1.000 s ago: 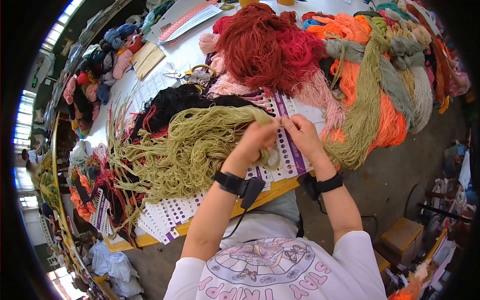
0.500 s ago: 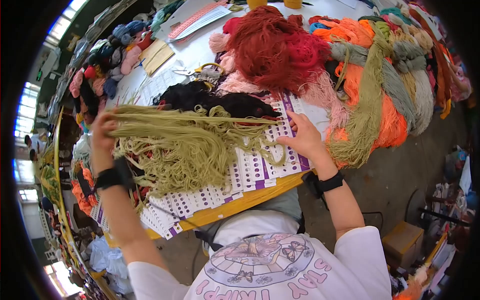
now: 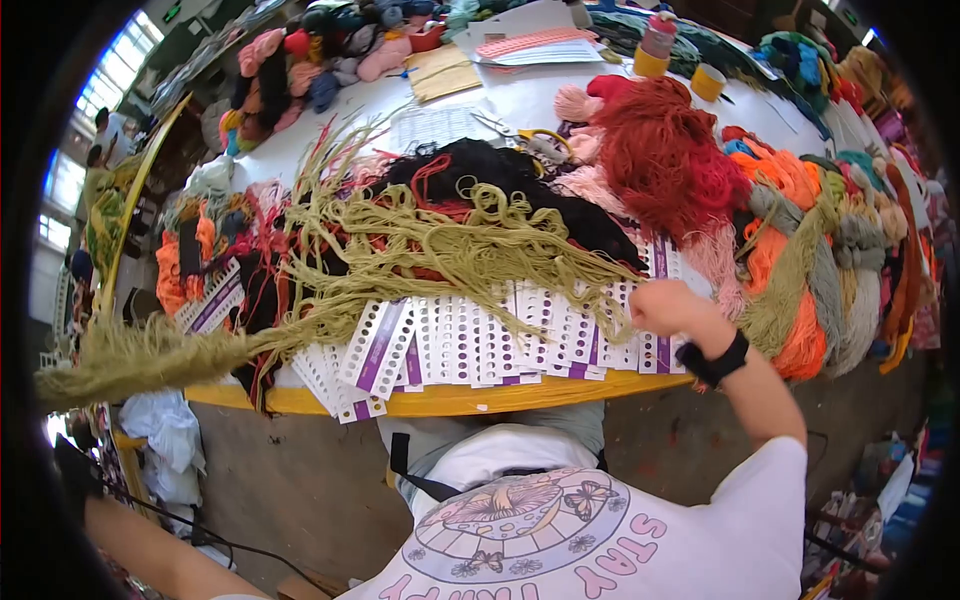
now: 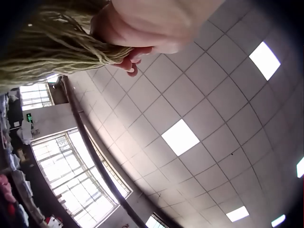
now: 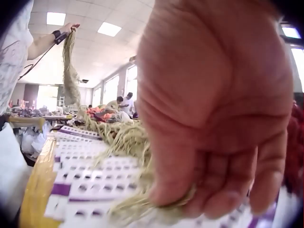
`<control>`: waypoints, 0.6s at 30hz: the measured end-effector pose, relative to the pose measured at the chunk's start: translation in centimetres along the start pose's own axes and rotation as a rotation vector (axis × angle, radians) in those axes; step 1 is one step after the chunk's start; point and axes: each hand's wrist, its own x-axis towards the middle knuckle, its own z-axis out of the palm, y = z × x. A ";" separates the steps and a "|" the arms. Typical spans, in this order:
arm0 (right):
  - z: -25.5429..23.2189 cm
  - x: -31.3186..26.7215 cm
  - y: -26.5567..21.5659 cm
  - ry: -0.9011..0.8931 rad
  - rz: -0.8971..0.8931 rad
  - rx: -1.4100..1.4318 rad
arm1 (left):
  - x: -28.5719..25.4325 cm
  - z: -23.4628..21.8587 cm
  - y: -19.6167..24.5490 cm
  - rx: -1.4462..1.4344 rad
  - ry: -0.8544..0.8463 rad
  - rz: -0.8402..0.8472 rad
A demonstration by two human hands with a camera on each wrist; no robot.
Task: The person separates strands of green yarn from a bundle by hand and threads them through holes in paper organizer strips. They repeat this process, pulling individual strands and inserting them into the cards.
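Olive-green yarn lies in long loose strands across the table, over black yarn and white hole-punched cards with purple bands. My left hand grips one end of the olive yarn, held high out to the left; in the right wrist view that left hand is raised with the bundle hanging from it. In the head view it is lost past the dark edge. At the right end of the strands, my right hand pinches the olive yarn between thumb and fingers, close over the cards.
A dark red yarn heap sits beyond my right hand, with orange and grey skeins at the right edge. Scissors lie behind the black yarn. The table's yellow edge runs before me. Two people are far left.
My left hand has swung from near my right hand out to the far left and up, drawing the olive yarn out over the table's left end. My right hand has closed on strands.
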 end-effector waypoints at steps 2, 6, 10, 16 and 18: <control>-5.2 3.3 0.4 -0.104 -0.294 0.056 | -1.0 -2.4 0.1 0.122 0.013 0.066; -14.5 12.6 -1.1 0.669 -0.211 0.812 | -2.6 -6.8 -0.6 0.029 0.101 0.192; -14.4 13.7 -6.0 0.681 -0.157 0.253 | -4.6 -11.5 2.7 0.201 0.613 0.435; -8.7 11.8 -17.0 -0.569 -0.674 0.226 | -2.8 -24.3 7.0 0.343 0.750 0.586; -7.9 13.5 -20.2 -0.541 -0.738 0.151 | -0.7 -33.8 9.4 0.452 0.791 0.574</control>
